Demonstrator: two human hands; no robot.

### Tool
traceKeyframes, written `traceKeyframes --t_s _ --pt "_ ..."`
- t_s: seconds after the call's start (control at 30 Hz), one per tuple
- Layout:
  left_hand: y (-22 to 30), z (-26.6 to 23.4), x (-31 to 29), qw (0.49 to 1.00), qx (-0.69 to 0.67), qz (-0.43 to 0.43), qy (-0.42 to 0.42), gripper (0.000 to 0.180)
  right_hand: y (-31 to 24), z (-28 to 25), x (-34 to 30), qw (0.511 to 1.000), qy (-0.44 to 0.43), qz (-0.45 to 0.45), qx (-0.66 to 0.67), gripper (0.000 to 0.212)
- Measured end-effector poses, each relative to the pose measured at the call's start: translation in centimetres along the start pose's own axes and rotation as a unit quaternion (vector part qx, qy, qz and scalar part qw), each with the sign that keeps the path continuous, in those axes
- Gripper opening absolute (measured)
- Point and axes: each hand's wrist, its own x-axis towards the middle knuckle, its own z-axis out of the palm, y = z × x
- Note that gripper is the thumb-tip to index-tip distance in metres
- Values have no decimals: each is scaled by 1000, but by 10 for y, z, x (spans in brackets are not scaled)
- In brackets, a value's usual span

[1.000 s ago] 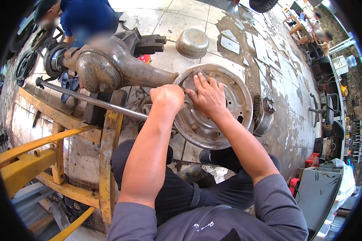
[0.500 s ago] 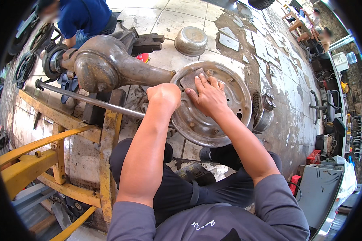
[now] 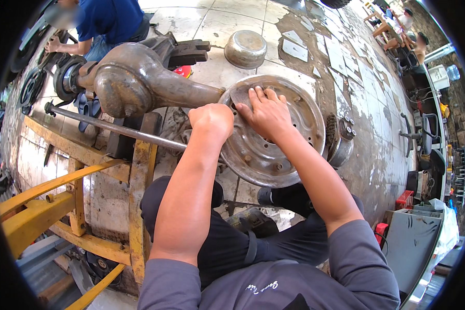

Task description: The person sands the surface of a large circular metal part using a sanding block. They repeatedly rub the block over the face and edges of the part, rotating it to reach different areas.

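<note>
Rusty metal makes up the round backing plate [image 3: 274, 137] at the end of the axle housing [image 3: 139, 85], and our hands hide much of its middle. We cannot see what lies under our left hand [image 3: 212, 121]; it is balled into a fist at the plate's left edge, and whether it grips anything we cannot tell. Our right hand [image 3: 266, 111] lies flat on the plate's face, fingers spread and open. Holes and bolt heads dot the worn, greyish dish. A long steel rod [image 3: 113, 126] runs leftward past the yellow stand [image 3: 77, 175]. Another person's blue shirt [image 3: 111, 18] is cut off at the top.
</note>
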Motion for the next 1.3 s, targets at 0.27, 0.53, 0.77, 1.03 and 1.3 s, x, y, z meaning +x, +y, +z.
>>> traceKeyframes --t_s 0.27,0.53,0.77,1.03,1.3 --pt "-1 2 3 1000 5 1 -2 28 6 -2 -12 1000 1 -16 -8 78" --pt "-3 1 1 1000 2 3 -12 29 3 0 -17 1000 -4 -11 -6 75" --pt "-1 0 -2 1000 1 2 -7 29 -6 6 -1 1000 0 20 -7 76" --pt "-2 1 1 1000 0 6 -1 27 -2 1 -1 1000 1 4 -2 75" --pt "-1 0 2 1000 10 11 -14 28 9 6 -14 1000 26 -11 3 73"
